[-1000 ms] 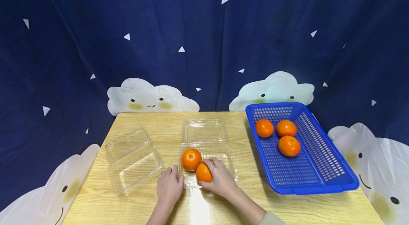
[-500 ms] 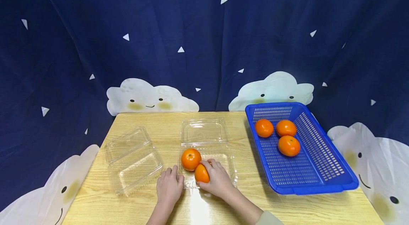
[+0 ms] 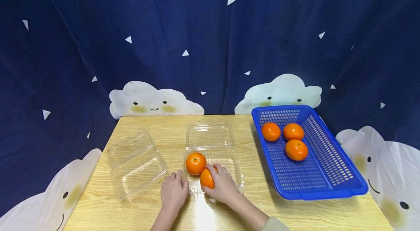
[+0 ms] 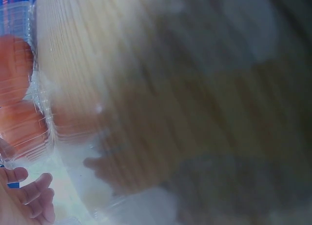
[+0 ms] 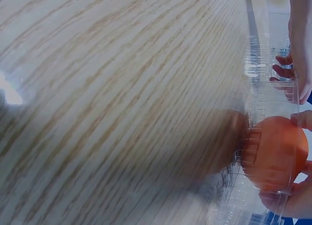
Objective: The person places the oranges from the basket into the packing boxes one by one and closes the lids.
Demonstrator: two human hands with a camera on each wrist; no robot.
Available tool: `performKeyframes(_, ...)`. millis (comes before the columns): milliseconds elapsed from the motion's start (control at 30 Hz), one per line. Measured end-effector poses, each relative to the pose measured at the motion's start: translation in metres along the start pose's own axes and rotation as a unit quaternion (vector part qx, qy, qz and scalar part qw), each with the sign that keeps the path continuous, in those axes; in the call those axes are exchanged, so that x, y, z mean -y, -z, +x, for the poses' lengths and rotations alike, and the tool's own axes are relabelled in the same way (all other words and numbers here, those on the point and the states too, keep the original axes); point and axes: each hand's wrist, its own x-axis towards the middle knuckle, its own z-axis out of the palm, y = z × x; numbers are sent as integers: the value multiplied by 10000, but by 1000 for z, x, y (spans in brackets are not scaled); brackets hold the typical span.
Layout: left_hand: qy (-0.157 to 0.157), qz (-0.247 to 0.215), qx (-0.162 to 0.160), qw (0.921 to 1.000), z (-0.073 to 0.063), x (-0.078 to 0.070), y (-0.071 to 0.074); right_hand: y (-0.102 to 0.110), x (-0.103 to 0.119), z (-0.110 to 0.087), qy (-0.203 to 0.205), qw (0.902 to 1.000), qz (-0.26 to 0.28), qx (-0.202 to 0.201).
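Presently, right hand [image 3: 224, 186] gripping an orange fruit [image 3: 206, 179].
My head view: fruit in the clear container [image 3: 210, 148], left hand [image 3: 174, 191] palm-down just beside. Left wrist: I see loosely parted fingers [image 4: 35, 190]. Right wrist: curled fingers pinch the fruit from opposite sides.

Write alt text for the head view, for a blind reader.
A person's right hand grips an orange fruit beside a second fruit in an open clear container; the left hand rests by its left edge. Another open container lies left, a blue basket with three fruits right.
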Motion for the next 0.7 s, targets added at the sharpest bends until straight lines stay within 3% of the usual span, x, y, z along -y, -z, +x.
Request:
performKeyframes(467, 32, -31, 57, 10000, 0, 0, 0, 5, 1, -2, -52, 9998, 29, 191)
performKeyframes(700, 28, -11, 34, 10000, 0, 0, 0, 7, 1, -3, 93, 9999, 8, 104)
